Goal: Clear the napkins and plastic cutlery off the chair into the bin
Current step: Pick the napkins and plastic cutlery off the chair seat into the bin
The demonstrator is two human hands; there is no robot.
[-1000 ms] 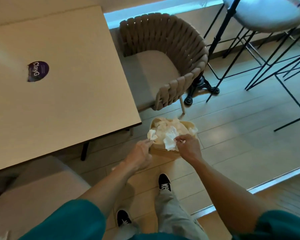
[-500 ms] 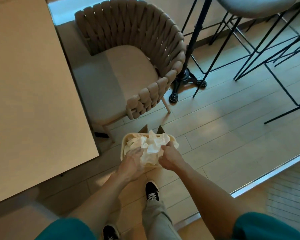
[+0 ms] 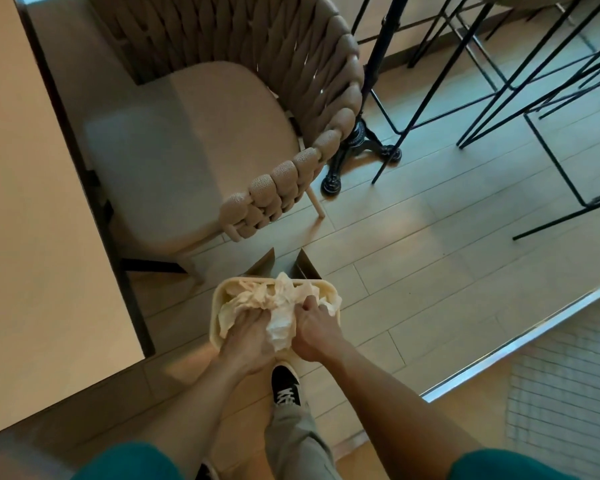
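Pressing crumpled napkins (image 3: 278, 299) into the bin (image 3: 216, 317), left hand (image 3: 248, 336) flat, right hand (image 3: 314, 332) gripping them

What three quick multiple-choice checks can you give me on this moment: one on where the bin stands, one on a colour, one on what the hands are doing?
1. Where does the bin stand?
A. On the chair seat
B. On the floor by the chair
C. On the table

2. What colour are the person's sleeves?
A. Teal
B. Red
C. White

3. What are the hands doing?
A. Hanging idle
B. Lifting the chair
C. Pressing napkins into the bin

Answers:
1 B: the bin sits on floor planks near the woven chair.
2 A: both sleeves show teal.
3 C: the left hand and right hand are on the napkins inside the bin's rim.
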